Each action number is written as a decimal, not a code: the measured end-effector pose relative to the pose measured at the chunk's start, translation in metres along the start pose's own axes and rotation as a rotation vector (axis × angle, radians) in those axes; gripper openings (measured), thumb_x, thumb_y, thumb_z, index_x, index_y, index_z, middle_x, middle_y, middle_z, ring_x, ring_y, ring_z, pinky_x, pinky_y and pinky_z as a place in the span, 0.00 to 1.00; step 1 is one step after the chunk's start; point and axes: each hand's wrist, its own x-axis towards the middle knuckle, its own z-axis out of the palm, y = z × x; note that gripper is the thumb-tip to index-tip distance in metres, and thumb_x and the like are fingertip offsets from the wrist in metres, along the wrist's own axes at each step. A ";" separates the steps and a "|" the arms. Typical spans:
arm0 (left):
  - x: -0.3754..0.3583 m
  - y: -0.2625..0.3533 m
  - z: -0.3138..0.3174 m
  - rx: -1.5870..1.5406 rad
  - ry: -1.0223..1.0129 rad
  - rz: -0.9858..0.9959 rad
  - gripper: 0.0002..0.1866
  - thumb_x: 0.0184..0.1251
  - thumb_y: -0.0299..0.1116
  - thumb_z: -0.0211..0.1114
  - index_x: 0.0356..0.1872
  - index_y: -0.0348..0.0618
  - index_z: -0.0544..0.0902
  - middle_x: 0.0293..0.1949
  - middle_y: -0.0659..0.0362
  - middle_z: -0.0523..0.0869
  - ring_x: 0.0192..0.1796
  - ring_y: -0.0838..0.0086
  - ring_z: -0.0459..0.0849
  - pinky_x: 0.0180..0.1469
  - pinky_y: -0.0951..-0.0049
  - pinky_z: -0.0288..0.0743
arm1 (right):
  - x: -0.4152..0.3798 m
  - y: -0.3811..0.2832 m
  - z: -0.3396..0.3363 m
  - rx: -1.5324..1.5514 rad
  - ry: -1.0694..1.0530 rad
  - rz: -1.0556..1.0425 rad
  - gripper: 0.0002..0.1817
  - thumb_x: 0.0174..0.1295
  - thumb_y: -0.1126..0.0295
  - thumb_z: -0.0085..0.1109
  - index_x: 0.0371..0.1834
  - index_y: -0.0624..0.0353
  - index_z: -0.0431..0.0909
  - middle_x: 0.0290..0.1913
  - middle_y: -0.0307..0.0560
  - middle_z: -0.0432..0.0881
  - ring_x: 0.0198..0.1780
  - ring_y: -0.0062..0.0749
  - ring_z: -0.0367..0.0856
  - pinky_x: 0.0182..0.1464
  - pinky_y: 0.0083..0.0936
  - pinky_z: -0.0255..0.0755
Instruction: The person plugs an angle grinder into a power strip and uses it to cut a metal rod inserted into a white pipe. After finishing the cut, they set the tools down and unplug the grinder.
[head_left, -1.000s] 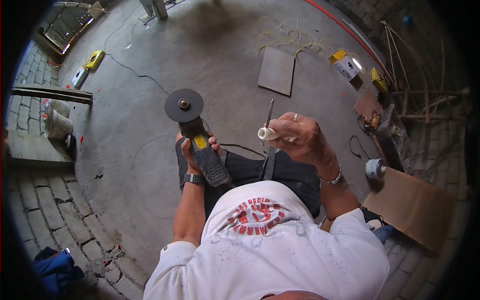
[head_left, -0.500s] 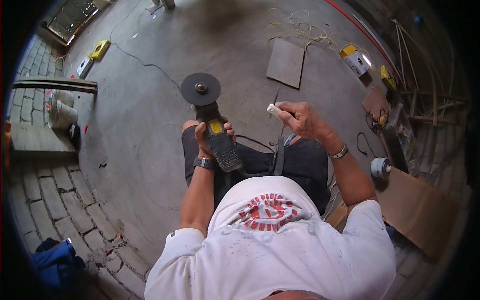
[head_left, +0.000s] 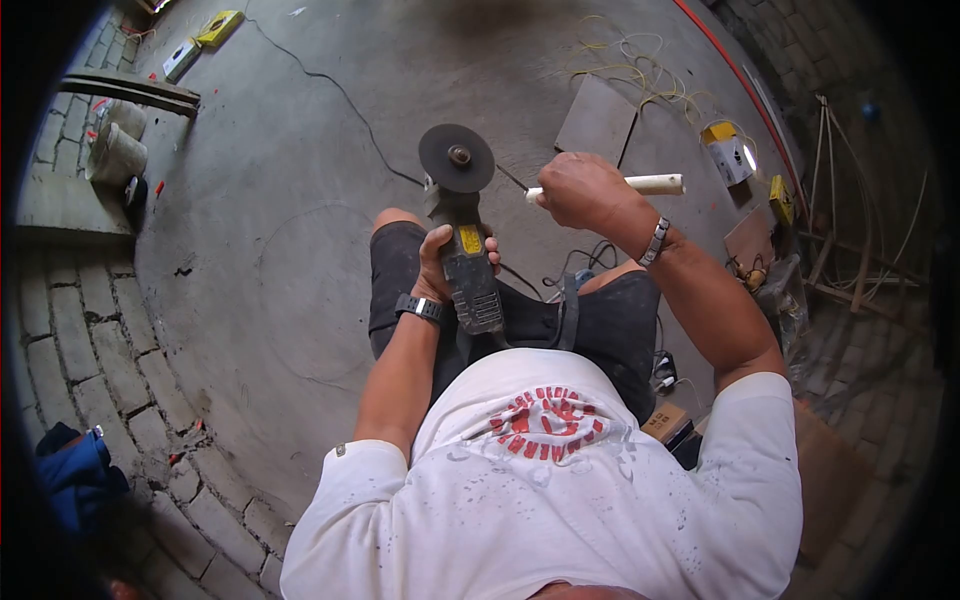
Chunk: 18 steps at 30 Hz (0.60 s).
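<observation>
The white short-sleeved cloth shirt (head_left: 600, 520) has a round red lettered print (head_left: 545, 423) (dark specks dot the fabric, too). The blocky black power tool (head_left: 474, 292) shows a yellow rectangular label (head_left: 470, 239); its flat round disc (head_left: 440, 145) is dark grey. The long cylindrical tube (head_left: 657, 185) is plain white, the crumpled cloth bundle (head_left: 75, 482) blue.

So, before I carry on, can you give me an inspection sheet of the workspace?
Surface: bare grey floor, some stains.
Job's things: grinder, disc fitted, no guard seen; white pipe; thin rod.
Clutter: board on the floor, buckets at left.
Grippers: bare left hand grips the grinder; bare right hand grips the pipe.
Cables: black cable crosses the floor; yellow wires lie loose by the board.
Surroundings: bricks at left.
</observation>
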 end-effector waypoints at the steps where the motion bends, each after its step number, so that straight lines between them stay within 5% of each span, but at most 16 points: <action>1: 0.000 0.000 -0.001 -0.008 -0.001 0.007 0.32 0.54 0.52 0.66 0.52 0.35 0.77 0.44 0.47 0.84 0.44 0.58 0.86 0.51 0.57 0.82 | 0.002 -0.003 -0.002 -0.014 -0.009 0.004 0.07 0.54 0.71 0.64 0.32 0.61 0.86 0.35 0.55 0.86 0.40 0.44 0.87 0.45 0.36 0.79; 18: 0.000 0.002 -0.007 0.023 -0.002 -0.016 0.34 0.55 0.51 0.65 0.53 0.31 0.75 0.44 0.46 0.85 0.44 0.58 0.86 0.51 0.59 0.80 | 0.030 -0.017 -0.016 -0.037 -0.156 0.053 0.09 0.53 0.70 0.64 0.35 0.60 0.87 0.37 0.54 0.86 0.43 0.45 0.86 0.47 0.36 0.80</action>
